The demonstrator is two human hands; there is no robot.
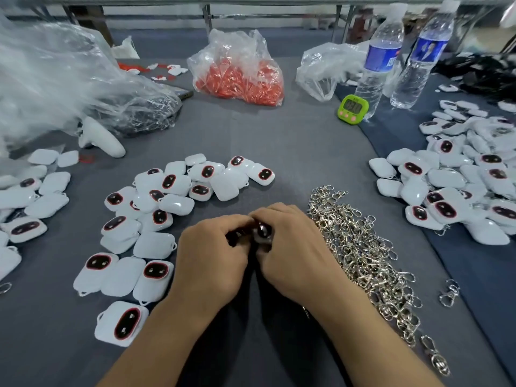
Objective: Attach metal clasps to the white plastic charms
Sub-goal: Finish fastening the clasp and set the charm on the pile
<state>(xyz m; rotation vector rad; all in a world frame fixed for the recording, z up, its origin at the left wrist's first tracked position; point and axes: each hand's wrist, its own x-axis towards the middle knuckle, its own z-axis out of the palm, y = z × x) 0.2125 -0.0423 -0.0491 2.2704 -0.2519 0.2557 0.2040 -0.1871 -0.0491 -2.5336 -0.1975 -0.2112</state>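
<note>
At the middle of the grey table [279,141], a white charm [264,231] with a dark oval face is gripped between the left hand [212,252] and the right hand [293,247], the fingers of both curled tightly over it. Whether a clasp is also pinched cannot be told. Just beside the right hand, a pile of metal clasps [363,247] is spread. Loose charms [156,208] are scattered to the left, and another heap [460,177] is seen far right. Further back, a green timer [352,108] and 2 water bottles [377,65] are stood.
</note>
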